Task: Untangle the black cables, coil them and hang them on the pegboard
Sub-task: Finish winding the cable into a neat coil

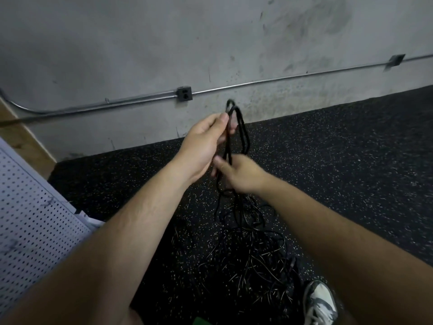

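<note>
Head view: left hand (203, 144) pinches the looped black cable (243, 131) just above the right hand (239, 175), which grips the same strands; below both grips the rest hangs into a tangle (253, 245) on the floor (351, 160)

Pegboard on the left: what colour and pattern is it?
The pegboard is white with a regular grid of small dark holes; head view, lower left.
</note>
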